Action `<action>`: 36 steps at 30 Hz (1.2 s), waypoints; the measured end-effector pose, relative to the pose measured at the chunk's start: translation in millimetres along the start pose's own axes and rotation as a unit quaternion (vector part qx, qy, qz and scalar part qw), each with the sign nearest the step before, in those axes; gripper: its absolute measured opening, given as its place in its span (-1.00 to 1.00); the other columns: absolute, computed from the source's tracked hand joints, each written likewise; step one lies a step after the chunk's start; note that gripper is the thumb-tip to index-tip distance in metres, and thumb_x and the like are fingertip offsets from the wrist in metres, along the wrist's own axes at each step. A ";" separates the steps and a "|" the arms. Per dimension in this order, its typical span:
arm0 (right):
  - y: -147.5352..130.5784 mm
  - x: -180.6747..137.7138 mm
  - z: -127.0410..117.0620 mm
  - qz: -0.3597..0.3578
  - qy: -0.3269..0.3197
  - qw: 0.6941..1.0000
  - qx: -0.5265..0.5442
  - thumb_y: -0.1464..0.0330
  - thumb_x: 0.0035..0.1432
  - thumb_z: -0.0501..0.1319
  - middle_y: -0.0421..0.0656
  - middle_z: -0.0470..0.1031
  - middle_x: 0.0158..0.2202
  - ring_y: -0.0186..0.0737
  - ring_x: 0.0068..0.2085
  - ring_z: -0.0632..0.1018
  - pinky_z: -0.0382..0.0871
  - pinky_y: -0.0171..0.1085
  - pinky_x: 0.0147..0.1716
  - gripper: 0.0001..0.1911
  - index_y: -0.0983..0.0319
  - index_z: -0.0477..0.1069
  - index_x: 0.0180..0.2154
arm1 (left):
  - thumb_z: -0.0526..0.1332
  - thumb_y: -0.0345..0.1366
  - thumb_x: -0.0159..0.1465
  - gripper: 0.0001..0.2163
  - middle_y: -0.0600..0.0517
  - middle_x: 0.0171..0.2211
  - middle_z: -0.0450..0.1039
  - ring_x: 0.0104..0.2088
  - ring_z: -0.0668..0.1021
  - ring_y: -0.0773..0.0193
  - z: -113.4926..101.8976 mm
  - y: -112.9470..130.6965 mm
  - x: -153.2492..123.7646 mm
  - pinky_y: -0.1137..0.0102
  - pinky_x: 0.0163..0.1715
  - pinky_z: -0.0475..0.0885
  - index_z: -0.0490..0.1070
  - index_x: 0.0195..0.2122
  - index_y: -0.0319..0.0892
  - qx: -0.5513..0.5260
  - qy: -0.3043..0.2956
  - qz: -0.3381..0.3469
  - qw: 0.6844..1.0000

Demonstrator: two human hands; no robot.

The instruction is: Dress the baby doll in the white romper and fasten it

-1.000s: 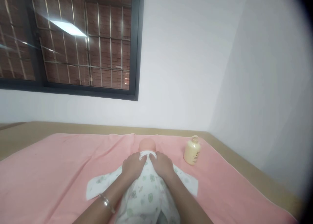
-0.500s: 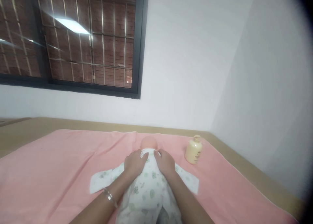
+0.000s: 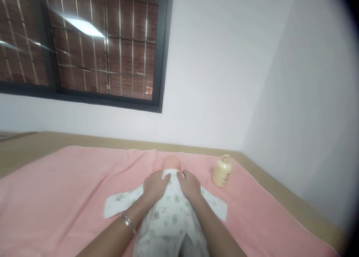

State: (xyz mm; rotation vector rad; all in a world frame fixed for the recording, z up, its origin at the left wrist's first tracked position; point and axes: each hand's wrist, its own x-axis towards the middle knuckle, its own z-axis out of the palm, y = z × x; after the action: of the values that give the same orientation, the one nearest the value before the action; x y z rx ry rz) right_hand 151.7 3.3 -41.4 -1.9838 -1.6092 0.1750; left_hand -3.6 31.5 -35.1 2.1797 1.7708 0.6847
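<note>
A baby doll (image 3: 171,163) lies along the pink cloth with its smooth, bald head at the far end. White long-sleeved clothing (image 3: 175,212) with small green prints covers its body, and the sleeves spread out to both sides. My left hand (image 3: 155,185) is closed over the doll's left-side shoulder as I see it, thumb along the clothing near the neck. On the other shoulder, my right hand (image 3: 190,184) grips in the same way, its thumb pointing up by the collar. The far fingers of both hands are mostly hidden. A silvery bracelet (image 3: 127,222) circles my left wrist.
The pink cloth (image 3: 70,186) is spread over a tan surface (image 3: 269,171), with some creases on its left. A cream pump bottle (image 3: 222,173) stands to the right of the doll. Behind are a white wall (image 3: 210,70) and a dark-framed barred window (image 3: 159,62).
The view has shifted very slightly. Both hands keep the same hold on the doll's shoulders, and the bottle stays where it was.
</note>
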 end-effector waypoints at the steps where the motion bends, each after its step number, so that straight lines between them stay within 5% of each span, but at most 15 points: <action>1: -0.2 -0.2 -0.4 -0.001 0.000 1.000 0.001 0.09 0.27 -0.15 -0.12 0.51 -0.28 -0.21 -0.25 0.48 0.17 -0.33 -0.35 -0.53 0.19 0.43 -0.28 | -0.12 0.05 0.24 -0.58 -0.08 -0.22 0.50 -0.19 0.50 0.05 0.2 -0.1 0.1 0.25 -0.22 0.31 0.36 -0.30 -0.15 -0.001 0.000 -0.001 1.000; 36: 4.1 1.7 3.3 -0.007 0.012 1.000 0.001 0.07 0.26 -0.14 -0.13 0.50 -0.33 -0.22 -0.30 0.47 0.12 -0.34 -0.40 -0.52 0.20 0.41 -0.34 | -0.10 0.04 0.24 -0.60 -0.06 -0.22 0.51 -0.19 0.50 0.05 1.5 -1.4 -0.2 0.27 -0.24 0.29 0.38 -0.30 -0.12 -0.004 0.002 0.006 1.000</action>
State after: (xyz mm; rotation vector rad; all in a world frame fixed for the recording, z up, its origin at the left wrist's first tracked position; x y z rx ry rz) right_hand 154.2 5.5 -45.8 -1.9647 -1.6064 0.1464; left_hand -4.1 31.8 -37.1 2.1879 1.7561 0.6985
